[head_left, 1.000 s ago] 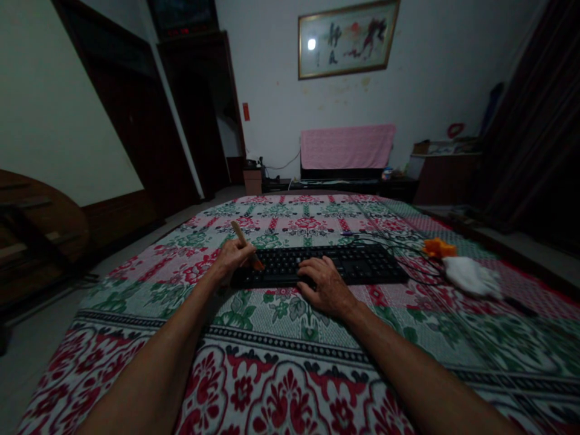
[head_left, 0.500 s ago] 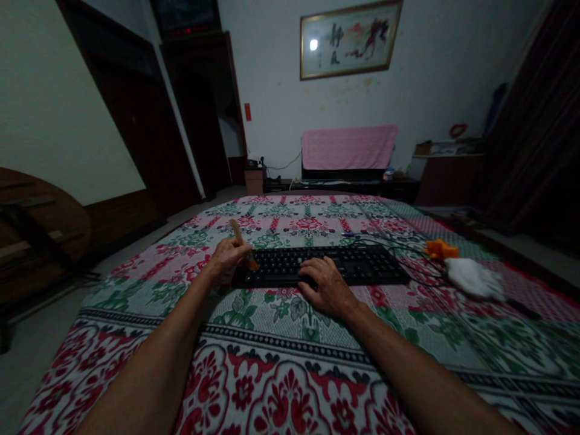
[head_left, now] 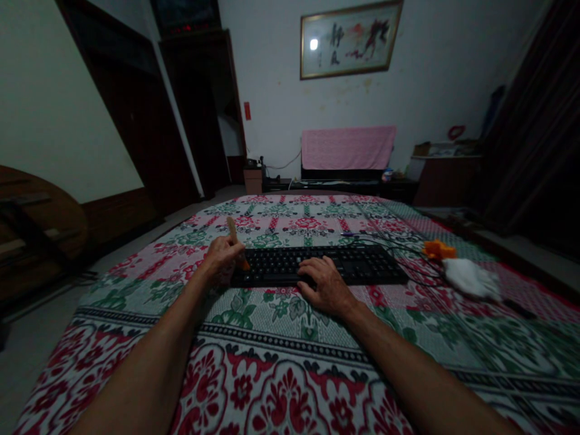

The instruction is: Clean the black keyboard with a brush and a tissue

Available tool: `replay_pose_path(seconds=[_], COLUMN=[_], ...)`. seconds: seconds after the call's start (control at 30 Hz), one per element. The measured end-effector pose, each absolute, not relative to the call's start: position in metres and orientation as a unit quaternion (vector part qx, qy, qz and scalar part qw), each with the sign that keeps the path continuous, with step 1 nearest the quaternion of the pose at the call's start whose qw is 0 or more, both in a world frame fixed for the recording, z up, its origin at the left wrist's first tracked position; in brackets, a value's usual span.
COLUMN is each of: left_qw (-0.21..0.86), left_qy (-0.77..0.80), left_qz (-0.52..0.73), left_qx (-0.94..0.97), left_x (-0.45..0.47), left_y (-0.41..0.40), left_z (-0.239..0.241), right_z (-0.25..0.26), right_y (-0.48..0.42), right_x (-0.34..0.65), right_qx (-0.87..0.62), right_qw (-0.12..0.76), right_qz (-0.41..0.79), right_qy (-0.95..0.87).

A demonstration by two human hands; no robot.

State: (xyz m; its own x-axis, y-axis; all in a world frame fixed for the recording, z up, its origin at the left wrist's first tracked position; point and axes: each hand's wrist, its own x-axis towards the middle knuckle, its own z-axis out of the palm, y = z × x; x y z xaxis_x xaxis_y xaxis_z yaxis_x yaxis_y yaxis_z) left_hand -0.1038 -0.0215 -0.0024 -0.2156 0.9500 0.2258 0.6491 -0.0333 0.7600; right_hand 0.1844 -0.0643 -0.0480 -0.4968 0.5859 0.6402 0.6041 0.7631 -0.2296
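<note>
A black keyboard [head_left: 348, 263] lies across the middle of a floral bedspread [head_left: 281, 368]. My left hand [head_left: 220, 254] is closed around a small wooden-handled brush [head_left: 232, 231], whose orange bristle end touches the keyboard's left end. My right hand [head_left: 324, 286] rests on the keyboard's front edge near its middle, fingers curled over the keys, holding it steady. The keyboard's cable [head_left: 399, 248] trails off to the right.
An orange object [head_left: 438, 249] and a white cloth [head_left: 471, 278] lie on the bedspread to the right of the keyboard. A pink-covered unit [head_left: 348, 147] stands against the far wall under a framed picture [head_left: 348, 38]. Dark wooden furniture [head_left: 36, 223] sits at the left.
My left hand has slid the brush a little leftwards along the keyboard's left end. My right hand has stayed put.
</note>
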Motion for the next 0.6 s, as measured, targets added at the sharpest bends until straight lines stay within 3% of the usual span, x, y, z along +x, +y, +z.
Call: replay_pose_path(seconds=[0.27, 0.5, 0.6], left_qw=[0.200, 0.005, 0.008], left_qy=[0.663, 0.741, 0.742], left_qz=[0.392, 0.261, 0.277], left_qx=[0.606, 0.619, 0.611], left_x=[-0.101, -0.115, -0.109], left_y=[-0.024, -0.026, -0.027], left_z=[0.001, 0.012, 0.020], right_z=[-0.047, -0.047, -0.047], right_y=[-0.065, -0.066, -0.066], right_x=[0.185, 0.184, 0.185], right_qx=[-0.342, -0.345, -0.346], right_qw=[0.367, 0.364, 0.365], right_qz=[-0.013, -0.011, -0.010], right_qy=[-0.865, -0.865, -0.864])
